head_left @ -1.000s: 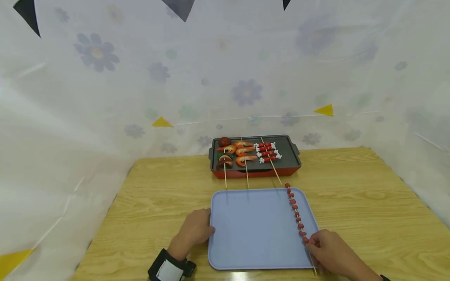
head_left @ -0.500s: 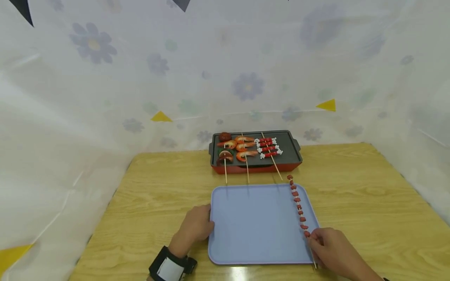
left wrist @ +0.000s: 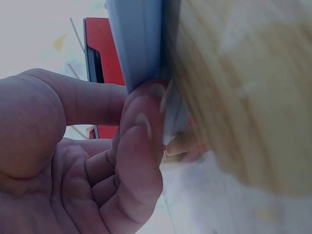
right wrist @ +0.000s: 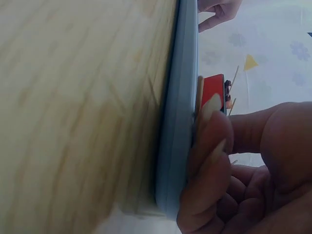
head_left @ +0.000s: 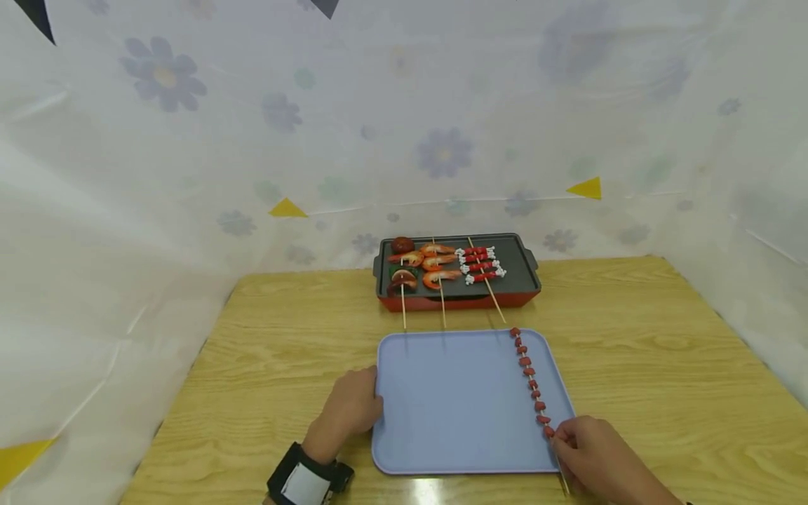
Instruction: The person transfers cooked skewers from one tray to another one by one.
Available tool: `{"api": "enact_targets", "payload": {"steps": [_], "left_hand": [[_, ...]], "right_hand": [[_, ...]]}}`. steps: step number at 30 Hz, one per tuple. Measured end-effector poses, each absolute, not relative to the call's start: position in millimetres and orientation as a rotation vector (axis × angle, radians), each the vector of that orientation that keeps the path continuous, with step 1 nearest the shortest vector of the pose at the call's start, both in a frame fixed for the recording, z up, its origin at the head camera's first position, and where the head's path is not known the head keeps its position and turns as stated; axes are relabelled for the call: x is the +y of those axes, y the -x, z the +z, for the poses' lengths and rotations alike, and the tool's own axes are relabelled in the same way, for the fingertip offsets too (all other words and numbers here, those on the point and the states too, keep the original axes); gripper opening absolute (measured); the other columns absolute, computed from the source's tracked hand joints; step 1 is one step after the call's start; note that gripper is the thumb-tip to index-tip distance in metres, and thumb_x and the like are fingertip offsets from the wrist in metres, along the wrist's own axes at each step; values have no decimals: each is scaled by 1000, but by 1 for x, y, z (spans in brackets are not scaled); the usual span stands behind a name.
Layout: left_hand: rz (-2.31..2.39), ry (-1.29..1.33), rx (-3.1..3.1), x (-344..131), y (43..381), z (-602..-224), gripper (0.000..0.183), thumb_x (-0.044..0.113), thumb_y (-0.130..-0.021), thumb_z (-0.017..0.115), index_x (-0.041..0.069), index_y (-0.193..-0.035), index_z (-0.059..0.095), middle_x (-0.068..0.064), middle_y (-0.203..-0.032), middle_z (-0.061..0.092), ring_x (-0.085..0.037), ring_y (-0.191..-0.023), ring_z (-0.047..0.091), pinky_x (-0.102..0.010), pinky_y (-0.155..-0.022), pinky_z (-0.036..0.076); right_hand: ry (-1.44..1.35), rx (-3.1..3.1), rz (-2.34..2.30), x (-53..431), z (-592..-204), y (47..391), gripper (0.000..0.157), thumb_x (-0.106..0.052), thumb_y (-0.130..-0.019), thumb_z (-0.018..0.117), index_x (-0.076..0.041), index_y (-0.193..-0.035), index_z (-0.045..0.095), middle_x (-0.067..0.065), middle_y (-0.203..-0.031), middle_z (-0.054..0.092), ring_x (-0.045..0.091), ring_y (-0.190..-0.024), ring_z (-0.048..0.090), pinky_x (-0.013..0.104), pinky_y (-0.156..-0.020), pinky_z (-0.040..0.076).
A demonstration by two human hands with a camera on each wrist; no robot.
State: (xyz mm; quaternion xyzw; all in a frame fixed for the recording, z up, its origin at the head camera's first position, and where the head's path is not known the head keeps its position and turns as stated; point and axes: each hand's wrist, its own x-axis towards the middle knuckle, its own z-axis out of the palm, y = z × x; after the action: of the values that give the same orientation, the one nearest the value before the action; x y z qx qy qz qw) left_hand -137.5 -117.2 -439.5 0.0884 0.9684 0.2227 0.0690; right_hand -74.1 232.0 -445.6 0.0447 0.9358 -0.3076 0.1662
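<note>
A blue rectangular tray (head_left: 463, 400) lies on the table in the head view. At its left edge my left hand (head_left: 355, 401) grips the rim, thumb on top and curled fingers underneath; the left wrist view shows this pinch on the tray wall (left wrist: 139, 44). My right hand (head_left: 593, 449) pinches the bare stick of a skewer of small red meat pieces (head_left: 533, 384) near the tray's right front corner. The meat runs along the tray's right side, its tip at the far rim. In the right wrist view, the right fingers (right wrist: 207, 170) are curled beside the tray's side.
Behind the tray stands a red grill with a black plate (head_left: 519, 270). On it lie a mushroom and vegetable skewer (head_left: 404, 279), a shrimp skewer (head_left: 438, 263) and a skewer of red-and-white pieces (head_left: 481, 265), their sticks pointing forward. A flowered white sheet (head_left: 353, 161) surrounds the wooden table (head_left: 656, 337).
The meat skewer's far tip, which stuck out past the tray's far rim, has come back toward me to that rim. My left hand keeps its grip; the camera view has tilted slightly down.
</note>
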Motion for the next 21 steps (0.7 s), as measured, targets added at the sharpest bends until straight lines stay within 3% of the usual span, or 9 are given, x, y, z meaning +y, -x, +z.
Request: {"api": "enact_targets", "payload": {"steps": [11, 15, 21], "left_hand": [[635, -263, 2915, -119, 139, -438, 27, 5, -83, 63, -6, -108, 62, -12, -82, 63, -20, -65, 53, -32, -52, 42], [621, -270, 2936, -120, 139, -437, 27, 5, -83, 63, -6, -108, 62, -13, -82, 63, -20, -65, 53, -32, -53, 43], [628, -276, 2917, -117, 138, -440, 33, 3, -82, 61, -9, -113, 61, -15, -84, 64, -21, -65, 53, -34, -54, 43]], "right_hand": [[86, 2795, -771, 240, -423, 97, 31, -28, -93, 65, -15, -66, 61, -3, -54, 46, 11, -50, 43, 23, -46, 33], [196, 2878, -914, 241, -400, 127, 33, -33, -97, 59, -12, -73, 62, -4, -55, 48, 11, -48, 42, 26, -45, 33], [198, 2846, -1158, 236, -389, 186, 33, -32, -100, 56, 0, -99, 65, 6, -62, 57, 17, -51, 51, 32, -48, 42]]}}
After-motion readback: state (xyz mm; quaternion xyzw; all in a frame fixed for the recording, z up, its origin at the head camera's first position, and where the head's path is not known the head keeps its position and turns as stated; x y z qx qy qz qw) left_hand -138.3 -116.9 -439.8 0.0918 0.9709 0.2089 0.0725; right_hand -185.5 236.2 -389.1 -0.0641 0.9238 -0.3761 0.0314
